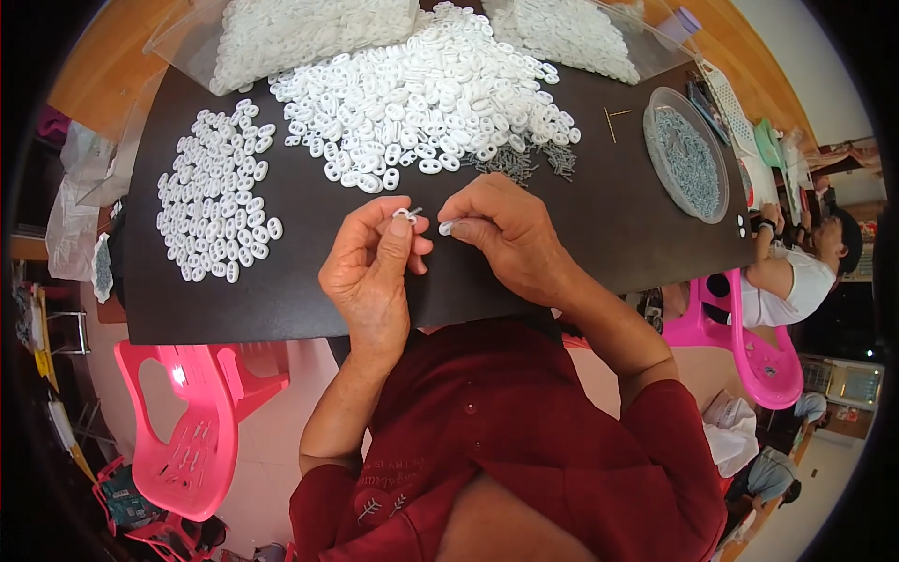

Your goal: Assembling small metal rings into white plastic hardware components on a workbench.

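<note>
My left hand [373,267] pinches a small white plastic oval piece [405,215] with a thin metal pin sticking out of it. My right hand [506,234] is close beside it, fingertips closed on another small white piece [446,228]. Both hands hover over the black board [300,281]. Just beyond them lies a big heap of white oval pieces [431,94] and a small scatter of grey metal pins [524,161]. A flat spread of white pieces [220,192] lies to the left.
A clear round dish of grey pins [688,155] sits at the right of the board. Clear bags of white pieces [300,33] lie at the far edge. A pink plastic chair [192,421] stands at lower left. Another person [796,272] sits at right on a pink chair.
</note>
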`<state>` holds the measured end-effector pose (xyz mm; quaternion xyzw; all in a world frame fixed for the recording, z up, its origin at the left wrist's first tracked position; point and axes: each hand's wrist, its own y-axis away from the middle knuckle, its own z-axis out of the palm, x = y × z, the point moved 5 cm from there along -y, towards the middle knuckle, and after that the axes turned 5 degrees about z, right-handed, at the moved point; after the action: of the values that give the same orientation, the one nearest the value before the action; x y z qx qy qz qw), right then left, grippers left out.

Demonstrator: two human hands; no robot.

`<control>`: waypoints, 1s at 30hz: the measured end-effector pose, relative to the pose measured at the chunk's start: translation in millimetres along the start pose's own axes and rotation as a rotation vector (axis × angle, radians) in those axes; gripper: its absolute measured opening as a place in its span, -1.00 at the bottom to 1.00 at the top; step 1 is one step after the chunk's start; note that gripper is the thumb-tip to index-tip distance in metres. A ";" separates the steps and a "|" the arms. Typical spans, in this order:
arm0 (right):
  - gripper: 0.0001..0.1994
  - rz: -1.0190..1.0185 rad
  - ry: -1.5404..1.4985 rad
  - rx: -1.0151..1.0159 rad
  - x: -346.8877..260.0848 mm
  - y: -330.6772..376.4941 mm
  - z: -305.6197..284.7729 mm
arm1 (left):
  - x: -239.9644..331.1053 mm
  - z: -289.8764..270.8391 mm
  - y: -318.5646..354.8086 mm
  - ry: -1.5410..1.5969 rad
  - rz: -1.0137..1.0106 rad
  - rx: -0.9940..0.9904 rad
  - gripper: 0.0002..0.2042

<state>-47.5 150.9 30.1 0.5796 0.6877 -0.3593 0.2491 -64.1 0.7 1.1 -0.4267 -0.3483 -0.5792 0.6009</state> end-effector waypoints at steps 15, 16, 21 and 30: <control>-0.88 0.323 -0.673 0.008 10.0 10.3 10.8 | -8.5 7.7 8.6 0.054 -0.064 -0.026 -0.84; -0.88 0.324 -0.672 0.010 11.3 10.7 10.8 | -8.9 7.3 9.1 0.058 -0.068 -0.024 -0.84; -0.84 0.297 -0.560 0.039 14.6 12.2 10.3 | -8.6 6.6 9.8 0.066 -0.073 -0.001 -0.85; -0.83 0.216 -0.499 0.166 13.9 12.5 7.2 | -12.3 9.2 12.3 0.094 -0.100 -0.020 -0.85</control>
<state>-38.7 154.8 12.6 0.5616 0.5078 -0.5171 0.3991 -52.2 13.6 -7.9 -0.3870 -0.3346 -0.6315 0.5826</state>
